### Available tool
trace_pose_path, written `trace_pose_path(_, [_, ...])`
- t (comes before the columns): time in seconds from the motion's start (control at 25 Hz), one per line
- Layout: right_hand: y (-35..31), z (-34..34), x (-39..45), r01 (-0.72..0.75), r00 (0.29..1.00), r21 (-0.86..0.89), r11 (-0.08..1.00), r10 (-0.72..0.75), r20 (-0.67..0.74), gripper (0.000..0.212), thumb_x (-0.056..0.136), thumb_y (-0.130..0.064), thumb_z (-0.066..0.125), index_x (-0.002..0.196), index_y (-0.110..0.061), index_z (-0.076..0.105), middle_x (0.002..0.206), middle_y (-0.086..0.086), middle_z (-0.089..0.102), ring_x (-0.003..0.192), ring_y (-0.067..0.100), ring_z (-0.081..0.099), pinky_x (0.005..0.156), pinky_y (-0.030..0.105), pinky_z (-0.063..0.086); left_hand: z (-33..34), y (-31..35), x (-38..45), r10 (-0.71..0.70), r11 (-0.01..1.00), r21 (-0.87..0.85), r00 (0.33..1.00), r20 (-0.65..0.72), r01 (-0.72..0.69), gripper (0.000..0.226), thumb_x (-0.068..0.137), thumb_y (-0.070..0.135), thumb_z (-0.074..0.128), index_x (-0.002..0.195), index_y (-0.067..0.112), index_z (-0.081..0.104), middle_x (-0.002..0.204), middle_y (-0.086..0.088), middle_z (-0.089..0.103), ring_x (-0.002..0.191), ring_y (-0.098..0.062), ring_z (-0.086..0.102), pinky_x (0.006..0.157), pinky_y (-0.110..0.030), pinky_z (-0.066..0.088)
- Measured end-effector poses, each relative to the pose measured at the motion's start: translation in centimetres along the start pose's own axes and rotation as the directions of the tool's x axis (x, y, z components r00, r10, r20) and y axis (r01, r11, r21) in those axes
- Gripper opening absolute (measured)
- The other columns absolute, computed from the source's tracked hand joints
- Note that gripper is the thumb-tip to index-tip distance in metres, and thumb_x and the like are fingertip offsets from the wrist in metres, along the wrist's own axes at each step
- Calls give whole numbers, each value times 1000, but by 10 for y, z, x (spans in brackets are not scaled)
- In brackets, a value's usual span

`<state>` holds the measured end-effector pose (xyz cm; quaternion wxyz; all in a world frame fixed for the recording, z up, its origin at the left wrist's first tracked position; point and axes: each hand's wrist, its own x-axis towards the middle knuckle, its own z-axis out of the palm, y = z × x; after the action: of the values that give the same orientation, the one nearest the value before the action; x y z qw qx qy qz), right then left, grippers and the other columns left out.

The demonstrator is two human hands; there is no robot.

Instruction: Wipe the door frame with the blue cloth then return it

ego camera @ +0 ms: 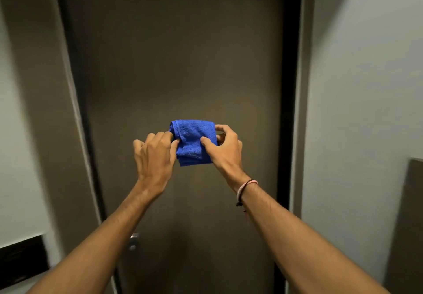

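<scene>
- The blue cloth (194, 141), folded into a thick wad, is held up in the air in front of the middle of the closed door (183, 53), between the two hands.
- The left hand (155, 156) pinches the cloth's left edge between thumb and forefinger; its other fingers curl loosely, clear of the fabric.
- The right hand (225, 149) grips the right edge, thumb pressed on the front face and fingers wrapped behind (only the tips show past the fold).
- Thin cord bracelets (243, 190) circle the right wrist.
- The door frame (302, 87) runs dark brown around the door, well apart from the cloth on both sides.
- A metal door handle (134, 241) sits low on the left, partly hidden by the left forearm.
- Pale walls (366, 87) flank the frame.
</scene>
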<state>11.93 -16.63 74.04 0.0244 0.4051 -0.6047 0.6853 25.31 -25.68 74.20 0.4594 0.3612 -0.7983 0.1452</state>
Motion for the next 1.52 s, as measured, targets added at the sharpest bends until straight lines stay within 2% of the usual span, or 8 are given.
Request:
trace_pose_path(0.12, [27, -84, 12, -19, 995, -2, 1000, 19, -97, 28, 81, -17, 76, 107, -21, 66, 90, -24, 64, 84, -14, 65, 64, 1, 48, 31, 80, -6, 45, 975, -221, 999, 20, -39, 24, 104, 27, 58, 93, 8, 67, 93, -11, 71, 86, -36, 65, 78, -48, 44])
trace_pose_path(0.32, [82, -222, 22, -69, 974, -36, 997, 59, -218, 29, 83, -10, 81, 104, -17, 63, 91, -12, 69, 75, -6, 70, 66, 13, 59, 81, 213, -27, 168, 748, -662, 979, 119, -48, 21, 104, 16, 61, 91, 0, 63, 83, -14, 73, 72, -34, 68, 67, -51, 56])
trace_pose_path(0.6, [171, -404, -9, -291, 878, -109, 950, 221, -424, 29, 86, -13, 80, 106, -22, 61, 85, 0, 76, 73, 14, 76, 61, 21, 62, 156, 398, -87, 372, 544, -838, 889, 268, 25, 21, 101, 15, 64, 83, 3, 61, 74, -13, 71, 69, -32, 67, 69, -50, 57])
trace_pose_path(0.84, [290, -534, -97, -584, 714, -154, 797, 414, -565, 22, 83, -21, 80, 100, -24, 67, 84, -3, 77, 79, 8, 74, 72, 19, 59, 226, 527, -216, 503, 447, -849, 706, 498, 281, 15, 95, 13, 73, 96, 6, 59, 85, -12, 75, 78, -22, 76, 72, -38, 66])
trace_pose_path(1.0, [381, -562, -160, -777, 574, -122, 617, 617, -539, 29, 82, -24, 83, 106, -21, 69, 103, 4, 75, 98, 17, 71, 86, 26, 57, 284, 544, -315, 563, 493, -798, 572, 596, 346, 23, 98, 6, 65, 115, 8, 49, 80, -19, 76, 71, -30, 76, 67, -42, 64])
trace_pose_path(1.2, [513, -559, -273, -915, 378, -73, 396, 781, -497, 39, 79, -13, 87, 110, -11, 64, 99, 2, 64, 80, 11, 63, 72, 20, 53, 359, 528, -467, 530, 655, -629, 338, 778, 420, 16, 99, 0, 61, 105, 6, 48, 84, -23, 71, 73, -36, 71, 59, -42, 55])
trace_pose_path(1.36, [607, -539, -355, -970, 233, -39, 238, 883, -407, 21, 84, 2, 76, 105, 5, 74, 104, 21, 72, 93, 27, 66, 67, 11, 51, 414, 504, -576, 378, 799, -377, 96, 921, 468, 15, 94, -10, 55, 98, 5, 55, 94, -27, 71, 85, -38, 70, 77, -50, 57])
trace_pose_path(1.52, [671, -519, -418, -991, 119, -99, 93, 948, -297, 31, 92, 7, 60, 121, 7, 70, 125, 29, 68, 101, 27, 65, 85, 27, 50, 445, 485, -656, 270, 881, -212, -81, 960, 423, 39, 88, -17, 48, 111, 3, 73, 115, -21, 73, 107, -35, 69, 85, -23, 46])
